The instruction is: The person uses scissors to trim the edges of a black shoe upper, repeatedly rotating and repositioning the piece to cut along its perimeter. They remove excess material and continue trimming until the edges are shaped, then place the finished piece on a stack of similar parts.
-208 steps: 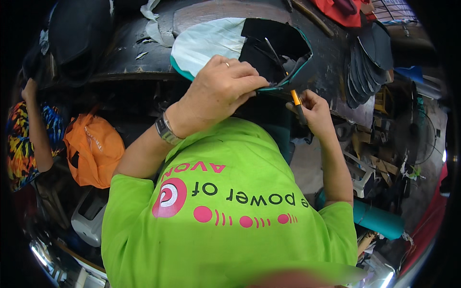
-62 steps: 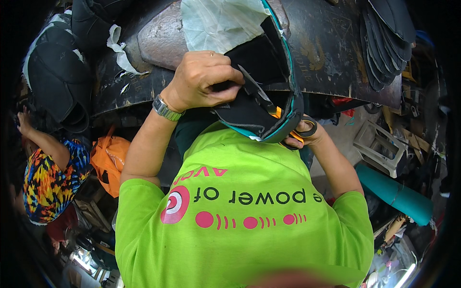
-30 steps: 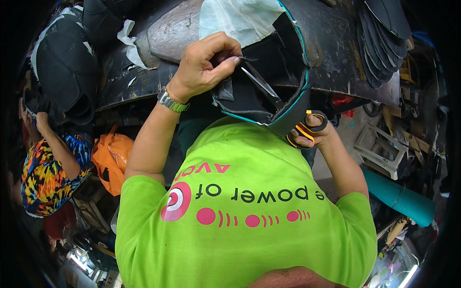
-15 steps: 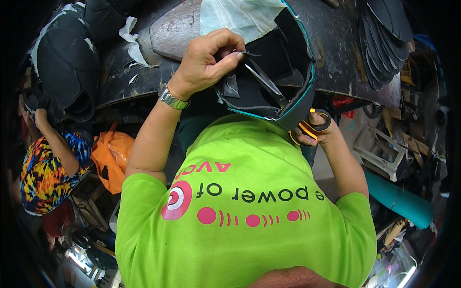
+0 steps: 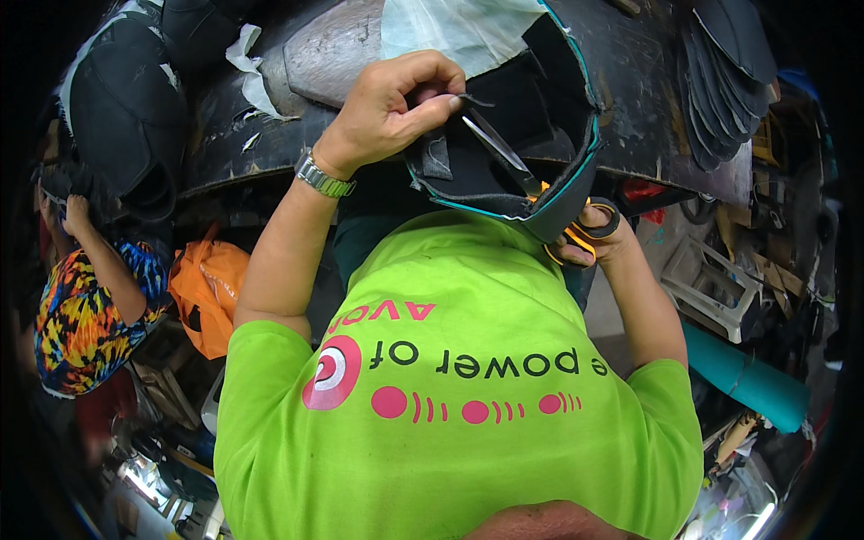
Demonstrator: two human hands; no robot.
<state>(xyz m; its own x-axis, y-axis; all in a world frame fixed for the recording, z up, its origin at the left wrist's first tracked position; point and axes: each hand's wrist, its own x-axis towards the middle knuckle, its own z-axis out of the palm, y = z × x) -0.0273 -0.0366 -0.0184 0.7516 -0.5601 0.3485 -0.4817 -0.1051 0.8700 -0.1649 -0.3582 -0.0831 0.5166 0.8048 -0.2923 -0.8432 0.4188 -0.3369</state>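
Observation:
A black padded fabric piece with a teal edge [image 5: 589, 148], curved like an open shell, lies at the table's front edge before me. My left hand [image 5: 396, 106] is pinched above its left side, thumb and finger closed on a thin dark strip [image 5: 477, 101]. From the right, my right hand [image 5: 594, 236] grips the black-and-orange handles of a pair of scissors [image 5: 500, 148]. Their blades extend inside the shell toward my left fingertips, with the tip just short of the strip. Part of the scissors is hidden behind the piece's near wall.
Pale sheet material [image 5: 450, 36] lies beyond the piece, beside a flat grey board [image 5: 333, 54]. Stacked black panels [image 5: 724, 81] stand at the far right, black sewn pieces [image 5: 126, 117] at the left. A co-worker in a patterned shirt [image 5: 90, 315] sits left, near an orange bag [image 5: 207, 288].
The black piece has shifted slightly right, and more orange shows near the scissors' pivot inside it. Both hands keep their grips.

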